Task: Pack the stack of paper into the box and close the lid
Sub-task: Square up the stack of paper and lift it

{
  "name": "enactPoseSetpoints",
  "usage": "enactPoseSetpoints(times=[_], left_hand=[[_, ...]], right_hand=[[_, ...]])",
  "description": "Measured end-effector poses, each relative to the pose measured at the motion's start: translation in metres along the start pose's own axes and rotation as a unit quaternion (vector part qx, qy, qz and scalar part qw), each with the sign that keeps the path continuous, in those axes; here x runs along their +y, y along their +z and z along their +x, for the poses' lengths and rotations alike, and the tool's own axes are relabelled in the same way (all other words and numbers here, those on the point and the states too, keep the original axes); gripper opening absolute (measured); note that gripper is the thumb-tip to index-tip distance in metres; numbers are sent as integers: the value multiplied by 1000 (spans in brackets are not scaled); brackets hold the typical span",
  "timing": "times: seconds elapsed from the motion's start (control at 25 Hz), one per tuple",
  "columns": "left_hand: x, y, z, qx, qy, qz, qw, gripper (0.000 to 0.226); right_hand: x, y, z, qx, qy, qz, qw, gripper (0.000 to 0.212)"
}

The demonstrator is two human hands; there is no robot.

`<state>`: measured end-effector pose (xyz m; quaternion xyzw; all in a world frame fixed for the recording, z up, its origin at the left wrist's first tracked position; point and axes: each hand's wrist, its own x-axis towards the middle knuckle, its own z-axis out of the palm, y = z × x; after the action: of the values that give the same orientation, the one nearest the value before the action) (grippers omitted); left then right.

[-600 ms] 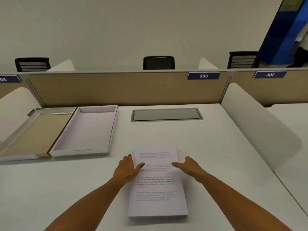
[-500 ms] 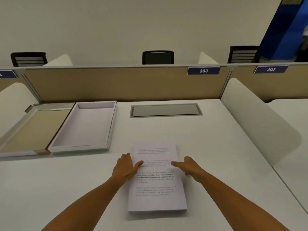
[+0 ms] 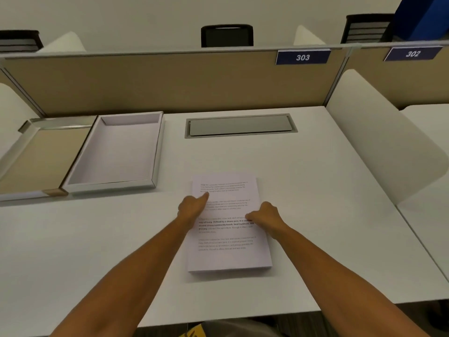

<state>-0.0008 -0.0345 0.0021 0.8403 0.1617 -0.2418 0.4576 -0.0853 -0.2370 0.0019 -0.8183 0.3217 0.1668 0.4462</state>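
Paper stack sits flat on the desk, right of and nearer than the open box. Left hand and right hand clasp its side edges. Squeeze evenly, lift level, keep sheets square.

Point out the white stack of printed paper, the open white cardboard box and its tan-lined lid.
white stack of printed paper (image 3: 230, 257), head view, lower blank margin.
open white cardboard box (image 3: 119, 154), head view, inside floor.
tan-lined lid (image 3: 38, 159), head view, inner panel.

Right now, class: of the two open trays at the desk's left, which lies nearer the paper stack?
The white-lined tray, right of the pair. The tan-lined tray sits beyond it, farther from the paper stack.
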Motion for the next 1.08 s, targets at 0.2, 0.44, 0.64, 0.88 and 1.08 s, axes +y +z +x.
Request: enactPoseSetpoints(times=[0.2, 0.44, 0.64, 0.88, 1.08], left_hand=[[6, -9, 13, -72, -72, -98, 990, 52], [11, -6, 10, -107, -107, -149, 977, 35], [11, -10, 10, -107, -79, -153, 979, 25], [-7, -12, 6, -119, -54, -219, 967, 39], [-6, -10, -2, -146, 21, -205, 968, 44]], right_hand=[[-2, -1, 5, -2, 0, -6, 1000, 34], [0, -1, 8, 3, 8, 0, 1000, 35], [1, 0, 11, 1, 19, 3, 1000, 51], [0, -1, 15, -8, 34, 11, 999, 65], [8, -1, 16, -18, 23, 33, 999, 66]])
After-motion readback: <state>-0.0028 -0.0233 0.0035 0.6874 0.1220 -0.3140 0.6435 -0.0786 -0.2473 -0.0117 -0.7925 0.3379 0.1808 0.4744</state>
